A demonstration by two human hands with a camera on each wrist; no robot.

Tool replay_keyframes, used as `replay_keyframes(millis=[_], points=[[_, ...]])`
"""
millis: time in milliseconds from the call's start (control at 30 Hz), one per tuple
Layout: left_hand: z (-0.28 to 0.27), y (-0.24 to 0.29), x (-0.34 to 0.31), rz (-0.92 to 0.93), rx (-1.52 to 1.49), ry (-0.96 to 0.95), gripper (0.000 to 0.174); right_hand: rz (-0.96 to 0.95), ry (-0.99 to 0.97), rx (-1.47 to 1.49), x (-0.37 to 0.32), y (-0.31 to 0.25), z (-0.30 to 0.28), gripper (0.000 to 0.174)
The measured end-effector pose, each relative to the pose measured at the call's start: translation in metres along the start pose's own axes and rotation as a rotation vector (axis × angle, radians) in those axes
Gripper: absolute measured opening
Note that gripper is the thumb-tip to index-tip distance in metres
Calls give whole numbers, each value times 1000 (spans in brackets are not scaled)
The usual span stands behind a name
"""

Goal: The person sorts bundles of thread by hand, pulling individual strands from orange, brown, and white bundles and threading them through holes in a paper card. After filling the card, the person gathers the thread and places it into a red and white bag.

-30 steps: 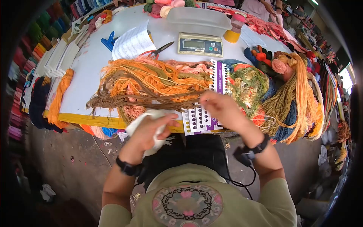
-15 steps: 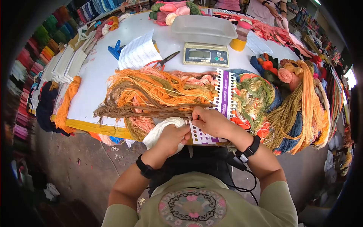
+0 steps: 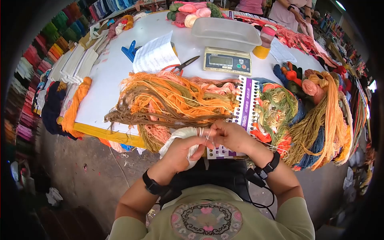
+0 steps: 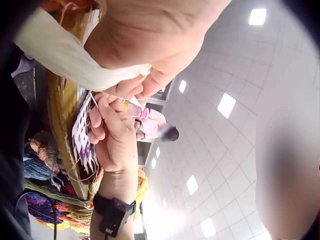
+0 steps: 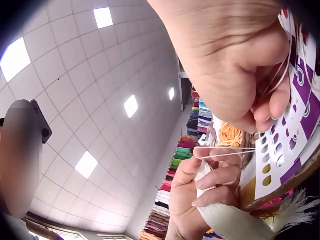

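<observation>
Skein of white thread point(image 3: 176, 141) lies gripped in the left hand point(image 3: 179, 155), apparently to anchor strands point(image 5: 225, 154) that the right hand point(image 3: 232, 137) pinches and holds taut.

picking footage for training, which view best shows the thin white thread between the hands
The right wrist view: the thin white thread runs as plain strands between the left hand and the right hand. The head view shows it small; the left wrist view, only short bits.
</observation>
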State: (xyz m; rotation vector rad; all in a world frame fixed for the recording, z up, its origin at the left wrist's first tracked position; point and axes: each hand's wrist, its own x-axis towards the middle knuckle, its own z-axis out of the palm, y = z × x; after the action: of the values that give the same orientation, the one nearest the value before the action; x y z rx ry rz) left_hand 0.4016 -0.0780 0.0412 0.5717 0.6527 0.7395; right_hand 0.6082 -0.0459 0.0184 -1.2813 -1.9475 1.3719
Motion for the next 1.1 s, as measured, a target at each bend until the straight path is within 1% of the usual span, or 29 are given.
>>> replay_keyframes(millis=[33, 67, 100, 133, 200, 267, 300, 333, 367, 400, 433, 467, 500, 533, 567, 600, 633, 667, 700, 733, 767, 800, 833, 867, 900, 933, 1000, 1033, 1100], points=[[2, -1, 3, 5, 205, 64, 21, -33, -12, 153, -1, -4, 1, 26], [3, -2, 6, 8, 407, 128, 22, -22, -13, 152, -3, -8, -1, 26], [-4, -4, 12, -235, 701, 247, 21, 60, -36, 242, -4, -15, -7, 31], [-6, -11, 13, -245, 692, 241, 21, 144, -58, 332, -4, -20, -11, 35], [-8, -22, 18, -34, 954, 188, 24, 135, -87, 340, -4, -15, -13, 34], [-31, -18, 6, 439, 1372, 297, 28, 108, -127, 338, -2, -5, -11, 28], [-47, -7, -4, 339, 1311, 315, 24, 114, -116, 287, -1, -2, -8, 25], [-54, 12, -30, 175, 1079, 367, 28, 118, -115, 298, -1, 0, -7, 25], [-57, 41, -44, 13, 377, 432, 20, 82, -99, 136, -1, 1, -6, 26], [-77, 59, -64, 113, 87, 346, 15, 43, -83, -27, 0, 2, -5, 26], [-101, 75, -83, 281, 11, 305, 14, 56, -80, -58, 0, -1, -5, 27], [-119, 96, -103, 366, -95, 283, 14, 55, -79, -49, 0, -2, -6, 27], [-127, 110, -121, 500, -200, 420, 19, 64, -83, -63, 1, -4, -7, 27], [-130, 115, -132, 498, -193, 424, 19, 73, -87, -76, 2, -4, -7, 26], [-133, 118, -141, 606, 164, 738, 23, 71, -86, -70, 2, -2, -6, 26], [-135, 119, -147, 698, 536, 1039, 33, 79, -87, -47, 2, -1, -5, 22], [-120, 114, -142, 515, 732, 1261, 40, 86, -85, -25, 2, -1, -4, 18], [-94, 103, -138, 418, 938, 1205, 43, 85, -81, -24, 1, -2, -2, 18], [-72, 91, -129, 394, 977, 1028, 43, 58, -34, -26, -1, -6, 1, 17], [-55, 78, -118, 413, 847, 813, 42, 27, 9, -32, -1, -11, 4, 15], [-36, 66, -106, 408, 717, 682, 45, 14, 2, -41, -2, -22, 7, 15], [-33, 51, -89, 518, 588, 472, 50, -35, 39, 69, -6, -37, 13, 16], [-13, 47, -74, 468, 380, 215, 58, -82, 81, 181, -9, -51, 19, 17], [-5, 37, -56, 479, 201, 108, 65, -89, 86, 174, -11, -61, 24, 17], [2, 30, -44, 458, 45, 17, 59, -149, 105, 263, -14, -70, 28, 16], [10, 27, -38, 420, 52, -30, 59, -208, 130, 351, -16, -76, 31, 14], [25, 22, -30, 423, 45, -67, 53, -184, 155, 495, -21, -79, 33, 13], [29, 22, -27, 418, 45, -82, 53, -270, 210, 457, -20, -73, 35, 7], [34, 21, -24, 447, 95, -35, 47, -267, 235, 479, -23, -67, 34, 7]])
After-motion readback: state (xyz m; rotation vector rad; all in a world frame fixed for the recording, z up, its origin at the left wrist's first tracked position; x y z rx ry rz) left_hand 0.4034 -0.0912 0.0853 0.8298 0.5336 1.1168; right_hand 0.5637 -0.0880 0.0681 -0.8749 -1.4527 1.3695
